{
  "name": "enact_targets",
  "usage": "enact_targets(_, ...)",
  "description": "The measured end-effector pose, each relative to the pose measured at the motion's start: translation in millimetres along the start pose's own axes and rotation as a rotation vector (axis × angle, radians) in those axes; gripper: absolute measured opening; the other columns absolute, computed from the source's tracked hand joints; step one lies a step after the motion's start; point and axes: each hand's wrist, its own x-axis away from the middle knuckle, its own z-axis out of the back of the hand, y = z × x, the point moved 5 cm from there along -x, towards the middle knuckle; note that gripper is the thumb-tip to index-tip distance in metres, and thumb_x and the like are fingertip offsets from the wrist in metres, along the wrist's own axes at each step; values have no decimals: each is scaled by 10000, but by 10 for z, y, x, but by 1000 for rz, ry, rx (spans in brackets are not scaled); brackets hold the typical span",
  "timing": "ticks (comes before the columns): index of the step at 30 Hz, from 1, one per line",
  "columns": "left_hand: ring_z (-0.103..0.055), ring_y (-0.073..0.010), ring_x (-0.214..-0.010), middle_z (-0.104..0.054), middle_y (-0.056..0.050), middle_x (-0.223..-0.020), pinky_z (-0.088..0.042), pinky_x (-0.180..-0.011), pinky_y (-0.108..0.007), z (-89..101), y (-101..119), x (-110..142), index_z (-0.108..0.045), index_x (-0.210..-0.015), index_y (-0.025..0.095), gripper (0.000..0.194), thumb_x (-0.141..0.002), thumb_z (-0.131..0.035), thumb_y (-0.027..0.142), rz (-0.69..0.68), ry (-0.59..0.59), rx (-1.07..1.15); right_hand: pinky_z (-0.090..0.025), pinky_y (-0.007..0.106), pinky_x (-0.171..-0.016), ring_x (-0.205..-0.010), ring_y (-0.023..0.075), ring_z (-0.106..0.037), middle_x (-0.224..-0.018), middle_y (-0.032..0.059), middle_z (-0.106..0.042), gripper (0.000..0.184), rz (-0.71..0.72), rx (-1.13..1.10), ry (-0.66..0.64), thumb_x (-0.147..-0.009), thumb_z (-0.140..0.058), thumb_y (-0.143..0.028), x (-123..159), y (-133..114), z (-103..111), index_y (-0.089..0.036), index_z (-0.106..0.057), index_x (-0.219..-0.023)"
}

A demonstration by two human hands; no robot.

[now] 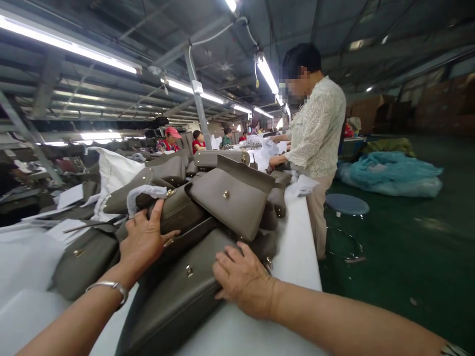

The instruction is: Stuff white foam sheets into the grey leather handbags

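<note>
- Your left hand (143, 235) is on the heap of grey-brown bags, its thumb and forefinger spread wide against a bag with a wrapped handle (143, 193).
- Your right hand (243, 279) lies at the right edge of the front bag (174, 291), its fingers bent and close together; you cannot tell from here whether they pinch the edge or only rest on it.
- The front bag lies at a slant, nearest you on the white desk (299, 237), metal clasp (189, 270) facing up; your right hand probably steadies it there, while the left seems to brace against the bags behind.
- A clasped bag (233, 198) lies tilted on top of the heap, probably because the bags are stacked loosely.
- The white wrap around the handle is likely there to guard it from scuffs; the white sheets (70, 196) on your left may be packing material.
- Beyond the heap, a co-worker (315, 123) stands at the desk's right side with hands among bags, near a round stool (347, 203).
- You can read no brand, label or lettering: the clasps show only as small gold-coloured metal, too small for any marks.
</note>
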Motion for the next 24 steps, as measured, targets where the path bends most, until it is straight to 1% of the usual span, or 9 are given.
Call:
enact_targets(2,-402,-484,-1189,-321,-199,-1379,-470,-843,-616,-15,-93,36,-83,-1495,339,820,-842,-427,698,-17,-10,0,-405,597,-976,-1170,322,-469,-1229,139,-570,490,52,2,22,-876,-582,-504,54,-97,-44,-121,-526,-1177)
enact_targets(4,-383,-474,-1226,-319,-157,-1406,-440,-897,-627,-30,-241,83,-70,-1494,351,795,-853,-367,715,-72,-41,52,-370,607,-1010,-1175,316,-471,-1225,136,-578,461,40,-13,40,-869,-589,-507,105,-119,-51,-133,-555,-1137)
enact_targets(6,-328,-440,-1298,-278,-91,-1471,-366,-1002,-625,-46,-401,133,-50,-1491,357,776,-859,-337,705,-168,-81,134,-263,638,-1084,-1264,334,-400,-1304,133,-544,496,37,-10,106,-835,-613,-548,166,-83,3,-152,-572,-1132)
enact_targets(9,-261,-372,-1372,-210,-25,-1536,-256,-1115,-565,-43,-603,223,-35,-1489,351,796,-846,-351,699,-302,-80,213,-71,698,-1115,-1395,393,-175,-1473,120,-393,745,7,28,222,-729,-683,-628,265,76,114,-206,-501,-1315)
enact_targets(11,-248,-363,-1384,-202,-37,-1543,-224,-1136,-549,-30,-699,300,-44,-1495,323,854,-819,-372,729,-322,-45,238,-51,736,-1081,-1397,443,-124,-1518,122,-313,989,-88,25,218,-591,-766,-665,293,236,133,-276,-398,-1422)
enact_targets(13,-235,-386,-1385,-184,-68,-1549,-205,-1141,-560,-25,-743,406,-49,-1504,285,964,-763,-410,784,-330,-31,256,-63,757,-1050,-1389,477,-119,-1535,131,-261,1125,-195,-4,166,-481,-815,-671,283,365,104,-328,-354,-1448)
enact_targets(17,-202,-417,-1390,-122,-110,-1560,-236,-1122,-596,-85,-742,677,-35,-1509,269,1167,-625,-537,841,-294,-37,238,-92,753,-1043,-1388,475,-132,-1534,159,-239,1127,-251,-70,158,-475,-738,-775,239,336,39,-285,-388,-1427)
enact_targets(21,-137,-390,-1420,-79,-142,-1559,-253,-1122,-588,-233,-601,859,-16,-1509,230,1072,-718,-494,774,-250,87,202,-118,715,-1066,-1379,438,-184,-1481,166,-326,999,-171,-86,269,-541,-661,-817,223,171,-35,-247,-476,-1341)
enact_targets(24,-148,-381,-1421,-133,-183,-1540,-227,-1143,-560,-350,-439,792,-58,-1506,163,1022,-764,-485,721,-174,203,181,-123,678,-1094,-1372,413,-227,-1416,142,-427,812,-151,-67,324,-582,-674,-780,190,221,-120,-235,-578,-1178)
